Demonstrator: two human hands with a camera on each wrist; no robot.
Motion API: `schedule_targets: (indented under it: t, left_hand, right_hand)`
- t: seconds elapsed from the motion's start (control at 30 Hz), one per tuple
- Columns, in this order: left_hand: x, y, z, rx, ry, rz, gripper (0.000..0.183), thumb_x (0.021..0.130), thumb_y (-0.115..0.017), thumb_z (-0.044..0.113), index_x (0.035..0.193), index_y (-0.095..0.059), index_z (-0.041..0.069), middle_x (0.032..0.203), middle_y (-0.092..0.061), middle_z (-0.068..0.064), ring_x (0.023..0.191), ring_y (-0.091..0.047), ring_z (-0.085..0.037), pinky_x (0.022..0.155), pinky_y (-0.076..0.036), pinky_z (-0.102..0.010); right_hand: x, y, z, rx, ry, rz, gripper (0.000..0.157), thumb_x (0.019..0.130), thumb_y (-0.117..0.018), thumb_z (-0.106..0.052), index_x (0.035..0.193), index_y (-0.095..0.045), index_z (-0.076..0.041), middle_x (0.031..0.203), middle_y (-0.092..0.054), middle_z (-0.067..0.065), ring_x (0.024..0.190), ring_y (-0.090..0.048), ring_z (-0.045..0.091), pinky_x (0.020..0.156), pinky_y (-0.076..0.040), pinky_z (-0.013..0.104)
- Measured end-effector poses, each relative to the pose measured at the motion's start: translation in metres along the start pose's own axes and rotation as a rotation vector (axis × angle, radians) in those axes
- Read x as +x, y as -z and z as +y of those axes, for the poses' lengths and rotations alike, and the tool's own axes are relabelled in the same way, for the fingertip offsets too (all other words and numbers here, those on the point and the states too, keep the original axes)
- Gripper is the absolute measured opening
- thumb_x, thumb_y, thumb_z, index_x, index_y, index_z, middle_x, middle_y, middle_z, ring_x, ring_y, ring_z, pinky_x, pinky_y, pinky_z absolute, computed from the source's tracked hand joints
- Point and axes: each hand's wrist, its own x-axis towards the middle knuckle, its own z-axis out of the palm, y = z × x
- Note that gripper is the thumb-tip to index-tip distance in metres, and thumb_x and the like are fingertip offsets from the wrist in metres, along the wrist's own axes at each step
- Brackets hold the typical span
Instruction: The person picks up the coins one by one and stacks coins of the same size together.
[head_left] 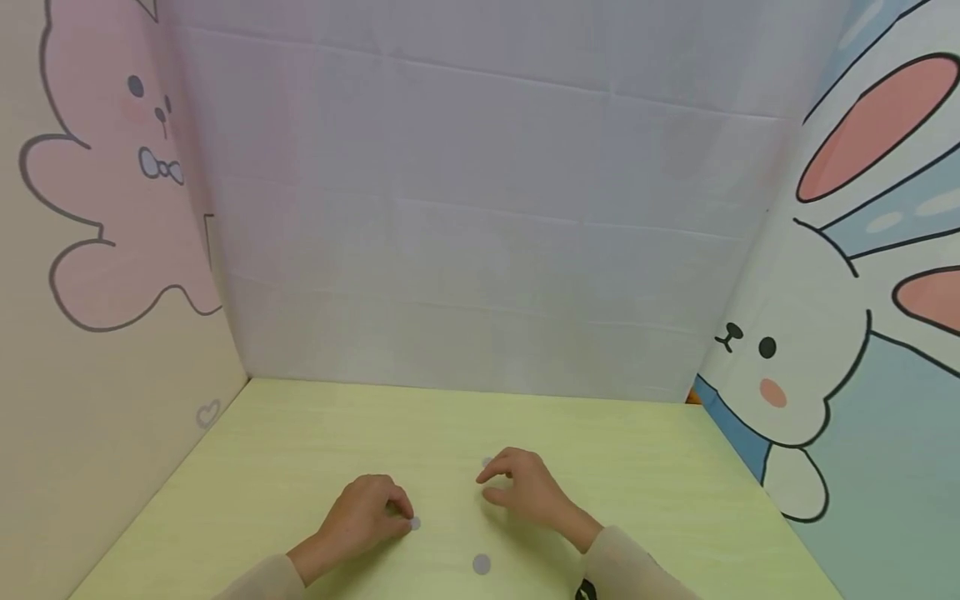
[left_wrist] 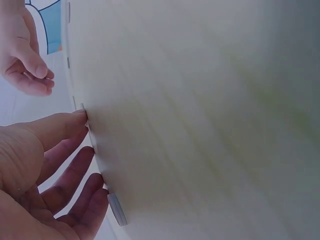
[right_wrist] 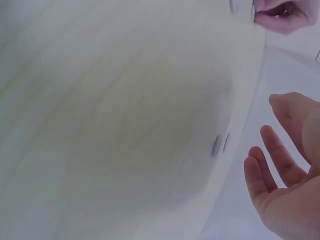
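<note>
Small round grey discs lie on the pale yellow tabletop. At one disc (head_left: 416,523), my left hand (head_left: 363,518) has its thumb and index fingertip together, pinching the edge. Close by the other fingers of that hand, a thicker grey disc (left_wrist: 117,210) with a line along its edge shows in the left wrist view; the hand hides it in the head view. My right hand (head_left: 527,490) hovers over the table with thumb and fingers apart, holding nothing. Just beyond its fingertips is another disc (head_left: 487,461), partly covered. A further disc (head_left: 482,564) lies nearer to me, between the hands.
The yellow tabletop (head_left: 360,425) ends at a white cloth wall (head_left: 480,250) behind. A side panel with a pink cartoon animal (head_left: 112,192) stands on the left, and one with a white rabbit (head_left: 795,367) on the right.
</note>
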Motion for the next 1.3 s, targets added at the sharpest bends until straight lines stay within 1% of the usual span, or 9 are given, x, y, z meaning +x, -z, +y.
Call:
schedule_targets:
  t: [0.17, 0.33, 0.5, 0.6, 0.7, 0.8, 1.0, 1.13, 1.3]
  left_hand:
    - [0.001, 0.002, 0.001, -0.003, 0.003, -0.002, 0.014, 0.078, -0.095, 0.026, 0.079, -0.081, 0.026, 0.083, -0.069, 0.015, 0.081, -0.061, -0.008, 0.075, -0.051, -0.030]
    - [0.002, 0.003, 0.001, -0.005, 0.009, -0.012, 0.014, 0.078, -0.095, 0.026, 0.079, -0.081, 0.026, 0.083, -0.069, 0.015, 0.081, -0.061, -0.008, 0.075, -0.051, -0.029]
    - [0.003, 0.004, 0.001, -0.010, 0.011, -0.021, 0.014, 0.079, -0.095, 0.026, 0.080, -0.081, 0.026, 0.083, -0.068, 0.015, 0.080, -0.060, -0.008, 0.074, -0.050, -0.029]
    - [0.003, 0.004, 0.002, -0.013, 0.010, -0.023, 0.014, 0.079, -0.095, 0.026, 0.080, -0.081, 0.026, 0.083, -0.068, 0.015, 0.081, -0.060, -0.008, 0.075, -0.050, -0.029]
    - [0.004, 0.004, 0.001, -0.014, 0.006, -0.022, 0.014, 0.079, -0.095, 0.025, 0.080, -0.081, 0.026, 0.083, -0.068, 0.015, 0.081, -0.060, -0.008, 0.074, -0.050, -0.029]
    - [0.004, 0.004, 0.001, -0.016, 0.003, -0.023, 0.014, 0.079, -0.095, 0.025, 0.080, -0.081, 0.025, 0.083, -0.068, 0.015, 0.080, -0.061, -0.008, 0.074, -0.051, -0.028]
    - [0.004, 0.006, 0.002, -0.011, -0.006, -0.020, 0.014, 0.079, -0.095, 0.026, 0.081, -0.081, 0.025, 0.083, -0.069, 0.015, 0.081, -0.061, -0.009, 0.075, -0.051, -0.029]
    - [0.004, 0.008, 0.004, -0.006, -0.003, -0.016, 0.014, 0.079, -0.095, 0.026, 0.080, -0.081, 0.025, 0.083, -0.069, 0.015, 0.082, -0.061, -0.009, 0.075, -0.051, -0.030]
    - [0.005, 0.010, 0.005, -0.006, -0.004, -0.019, 0.014, 0.080, -0.095, 0.026, 0.081, -0.081, 0.025, 0.083, -0.069, 0.015, 0.081, -0.061, -0.009, 0.075, -0.051, -0.030]
  right_hand:
    - [-0.008, 0.015, 0.020, -0.056, -0.019, 0.048, 0.012, 0.091, -0.082, -0.008, 0.103, -0.083, -0.010, 0.104, -0.074, 0.000, 0.099, -0.070, 0.025, 0.085, -0.057, 0.037]
    - [-0.017, 0.025, 0.034, -0.073, -0.064, 0.030, 0.019, 0.089, -0.084, -0.011, 0.107, -0.082, -0.007, 0.104, -0.072, 0.004, 0.100, -0.068, 0.029, 0.087, -0.057, 0.040]
    - [-0.022, 0.028, 0.043, -0.083, -0.095, 0.000, 0.025, 0.086, -0.087, -0.013, 0.109, -0.081, -0.006, 0.105, -0.072, 0.004, 0.099, -0.066, 0.026, 0.087, -0.056, 0.039]
    - [-0.022, 0.028, 0.045, -0.080, -0.094, -0.013, 0.026, 0.085, -0.087, -0.015, 0.110, -0.081, -0.007, 0.106, -0.073, 0.003, 0.100, -0.066, 0.025, 0.089, -0.056, 0.039]
    - [-0.022, 0.026, 0.047, -0.075, -0.093, -0.022, 0.027, 0.084, -0.089, -0.015, 0.109, -0.082, -0.008, 0.107, -0.072, 0.003, 0.101, -0.066, 0.026, 0.091, -0.056, 0.042]
    - [-0.022, 0.023, 0.048, -0.079, -0.111, -0.030, 0.025, 0.085, -0.089, -0.017, 0.108, -0.082, -0.009, 0.108, -0.070, 0.003, 0.102, -0.063, 0.024, 0.091, -0.054, 0.044]
    - [-0.023, 0.020, 0.046, -0.103, -0.125, -0.013, 0.020, 0.087, -0.089, -0.019, 0.104, -0.083, -0.012, 0.108, -0.066, 0.002, 0.103, -0.060, 0.024, 0.093, -0.051, 0.050]
    - [-0.022, 0.018, 0.044, -0.130, -0.110, 0.014, 0.017, 0.088, -0.088, -0.021, 0.102, -0.084, -0.013, 0.105, -0.066, 0.001, 0.100, -0.059, 0.023, 0.091, -0.051, 0.049]
    - [-0.022, 0.016, 0.042, -0.132, -0.121, 0.030, 0.014, 0.089, -0.088, -0.023, 0.100, -0.084, -0.015, 0.103, -0.066, -0.001, 0.098, -0.059, 0.020, 0.089, -0.051, 0.046]
